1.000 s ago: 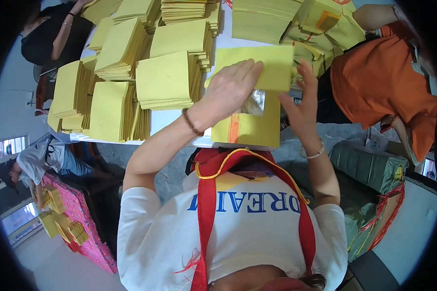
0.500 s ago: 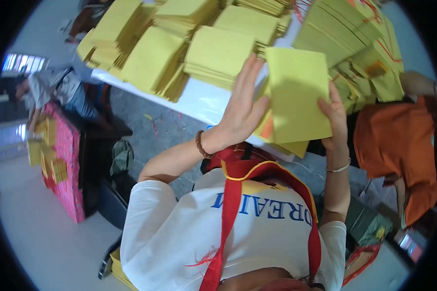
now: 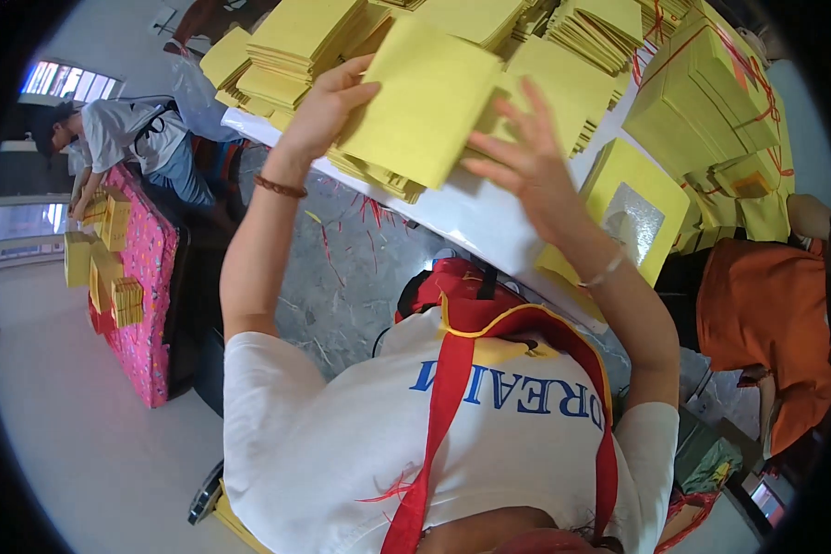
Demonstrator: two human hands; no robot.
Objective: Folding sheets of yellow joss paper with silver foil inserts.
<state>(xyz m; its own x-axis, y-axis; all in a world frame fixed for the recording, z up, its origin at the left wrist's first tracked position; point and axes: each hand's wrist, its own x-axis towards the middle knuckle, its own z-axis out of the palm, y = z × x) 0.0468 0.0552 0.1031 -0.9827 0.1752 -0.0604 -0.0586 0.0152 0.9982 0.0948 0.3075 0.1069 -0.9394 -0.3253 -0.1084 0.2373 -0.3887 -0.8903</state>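
Note:
My left hand [image 3: 328,106] grips the left edge of a flat yellow envelope [image 3: 425,102], thumb on top and the other fingers mostly hidden. The envelope is tilted above a stack of similar yellow envelopes [image 3: 379,175] at the table's near edge. Beside its right edge, my right hand [image 3: 531,162] has its fingers spread, slightly blurred, with nothing held. Right of that hand, another yellow envelope [image 3: 609,175] with a shiny silvery patch lies on the white table [image 3: 508,222], partly behind my right forearm.
Several stacks of yellow envelopes [image 3: 305,32] cover the table's far side. Bundles tied with red string [image 3: 702,102] stand at the right, near a person in orange [image 3: 757,314]. Leftward, another person [image 3: 129,138] leans over a pink-covered table [image 3: 148,314] with yellow bundles.
The envelope has moved left from in front of me to above a stack. My right hand has let go of its right edge; my left hand now grips the left edge.

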